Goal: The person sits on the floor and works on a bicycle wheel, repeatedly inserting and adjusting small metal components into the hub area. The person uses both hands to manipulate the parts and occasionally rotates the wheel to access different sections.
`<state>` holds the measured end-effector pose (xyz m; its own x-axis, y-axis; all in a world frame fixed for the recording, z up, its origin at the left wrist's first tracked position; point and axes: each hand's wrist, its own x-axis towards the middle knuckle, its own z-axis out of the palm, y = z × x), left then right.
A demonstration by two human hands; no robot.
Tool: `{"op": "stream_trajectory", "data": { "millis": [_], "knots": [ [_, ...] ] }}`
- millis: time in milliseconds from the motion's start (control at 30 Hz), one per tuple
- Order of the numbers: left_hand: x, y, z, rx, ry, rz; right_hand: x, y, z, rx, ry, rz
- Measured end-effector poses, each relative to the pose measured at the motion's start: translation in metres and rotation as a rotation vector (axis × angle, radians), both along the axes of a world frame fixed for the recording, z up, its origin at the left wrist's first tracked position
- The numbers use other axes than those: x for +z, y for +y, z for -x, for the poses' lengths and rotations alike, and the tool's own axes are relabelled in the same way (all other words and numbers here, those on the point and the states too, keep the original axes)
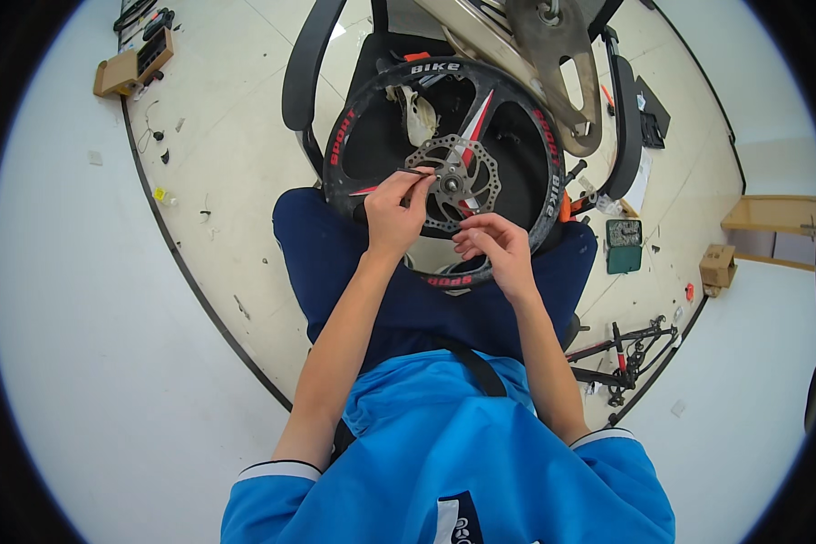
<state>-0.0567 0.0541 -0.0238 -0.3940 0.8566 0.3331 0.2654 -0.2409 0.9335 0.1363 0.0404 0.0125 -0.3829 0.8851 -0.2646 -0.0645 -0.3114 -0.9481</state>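
A black bicycle wheel (pixel 337 177) with wide spokes lies across my thighs and a black chair seat, its metal brake disc (pixel 491 170) facing up around the hub. My left hand (pixel 392 216) is at the disc's left side, closed in a pinch on a thin dark tool (pixel 415 171) that looks like a hex key. Its tip lies over the disc near the hub, and the fingers hide the rest. At the disc's lower right edge is my right hand (pixel 500 247), fingers loosely bent and apart. I see nothing held in it.
Beyond the wheel stand a black chair armrest (pixel 313 63) and a large metal part (pixel 582 118) with a slot. Right of me lie a green case (pixel 624 245) and a bicycle frame (pixel 621 358). Cardboard boxes (pixel 116 76) sit by the left wall.
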Motion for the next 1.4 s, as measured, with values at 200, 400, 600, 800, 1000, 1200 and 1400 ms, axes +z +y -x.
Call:
{"op": "stream_trajectory", "data": {
  "millis": [200, 400, 600, 800, 1000, 1200, 1400],
  "knots": [
    [0.009, -0.002, -0.003, -0.018, 0.174, -0.039, 0.009, 0.007, 0.003, -0.017, -0.052, -0.066],
    [-0.007, -0.001, 0.001, -0.096, 0.388, -0.193, 0.056, 0.026, 0.041, -0.002, -0.346, -0.645],
    [-0.003, -0.004, -0.001, -0.14, 0.44, -0.196, 0.045, 0.033, 0.055, -0.109, -0.435, -0.795],
    [-0.007, -0.009, 0.004, -0.191, 0.416, -0.171, 0.038, 0.031, 0.055, -0.054, -0.442, -0.832],
    [-0.001, -0.001, -0.001, -0.146, 0.433, -0.226, 0.031, 0.04, 0.058, -0.202, 0.042, -0.204],
    [-0.002, 0.001, -0.003, -0.147, 0.42, -0.213, 0.036, 0.037, 0.041, -0.119, -0.38, -0.763],
    [-0.005, 0.003, -0.008, -0.13, 0.4, -0.21, 0.03, 0.025, 0.048, -0.195, -0.572, -0.858]
  ]
}}
